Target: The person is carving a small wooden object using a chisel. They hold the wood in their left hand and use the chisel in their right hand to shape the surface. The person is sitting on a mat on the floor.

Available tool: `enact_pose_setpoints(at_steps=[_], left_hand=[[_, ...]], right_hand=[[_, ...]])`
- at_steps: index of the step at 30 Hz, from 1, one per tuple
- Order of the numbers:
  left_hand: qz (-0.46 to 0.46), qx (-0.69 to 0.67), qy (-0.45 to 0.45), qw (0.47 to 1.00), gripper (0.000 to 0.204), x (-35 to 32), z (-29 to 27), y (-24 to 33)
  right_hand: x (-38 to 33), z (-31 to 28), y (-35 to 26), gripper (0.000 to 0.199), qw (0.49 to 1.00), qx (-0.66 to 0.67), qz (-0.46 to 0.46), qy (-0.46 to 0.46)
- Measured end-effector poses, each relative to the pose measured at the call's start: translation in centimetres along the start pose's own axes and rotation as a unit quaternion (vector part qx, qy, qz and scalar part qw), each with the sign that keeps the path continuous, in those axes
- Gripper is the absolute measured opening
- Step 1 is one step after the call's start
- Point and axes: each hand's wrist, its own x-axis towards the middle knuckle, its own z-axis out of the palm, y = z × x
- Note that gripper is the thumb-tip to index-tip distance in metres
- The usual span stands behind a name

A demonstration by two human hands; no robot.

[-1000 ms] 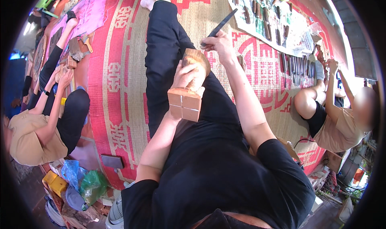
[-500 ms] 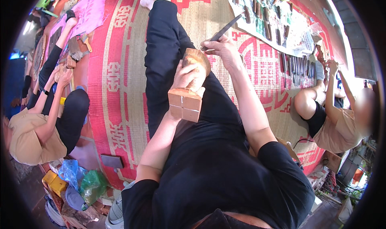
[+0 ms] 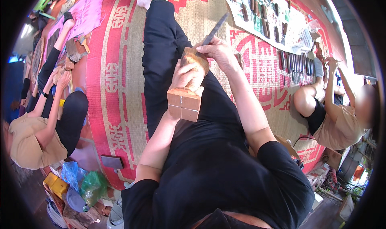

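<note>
I sit on a red and tan woven mat with my legs in black trousers stretched out. My left hand grips a carved wooden piece with a square base, held above my lap. My right hand holds a dark metal chisel, its tip set against the rounded top of the wood. The chisel's handle points up and to the right.
A sheet with several carving tools lies at the upper right, with a row of chisels beside it. One person sits at the right, another at the left working wood. Plastic bags lie at the lower left.
My right hand has brought the chisel in from the right, and its tip now rests on the top of the wooden piece. My left hand keeps its hold.
</note>
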Motion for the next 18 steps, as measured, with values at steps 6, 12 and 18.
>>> enact_pose_setpoints(at_steps=[6,12,18], left_hand=[[0.017,0.01,-0.009,1.0,0.04,-0.1,-0.1,-0.1],[-0.001,0.004,-0.006,1.0,0.045,-0.1,-0.1,-0.1],[0.007,0.008,-0.007,1.0,0.039,-0.2,0.1,-0.3]], right_hand=[[0.9,-0.6,-0.5,0.015,0.998,0.001,-0.002,0.058],[0.4,0.1,0.1,0.014,1.0,-0.01,-0.004,0.007],[1.0,-0.8,-0.3,0.014,0.996,0.003,-0.004,0.093]])
